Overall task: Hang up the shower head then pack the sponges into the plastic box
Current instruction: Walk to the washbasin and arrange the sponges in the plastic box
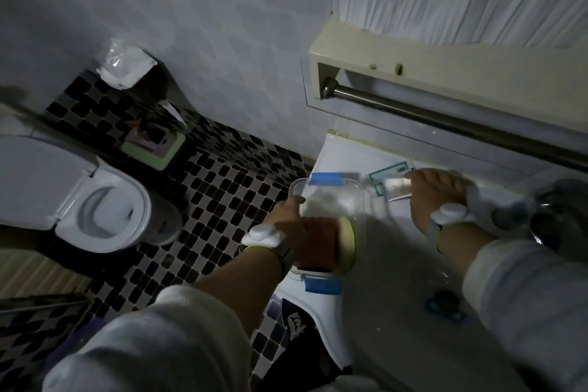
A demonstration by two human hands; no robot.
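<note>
The clear plastic box [321, 197] with blue clips stands on the left rim of the white sink [337, 156]. A reddish-brown sponge [318, 242] and a yellow sponge with a green edge [347, 240] sit upright in its near end. My left hand [286, 216] grips the box's left wall, thumb on the rim. My right hand [436, 197] is at the box's far right corner, its fingers closed on a pale, blurred piece [397, 188] over a teal-edged rectangle [386, 173]. No shower head is visible.
A chrome tap [541, 213] stands right of my right hand. A small blue object [445, 305] lies in the basin. A metal towel rail [445, 124] runs above the sink. An open toilet [98, 207], a green-edged bin [152, 143] and checkered floor tiles are on the left.
</note>
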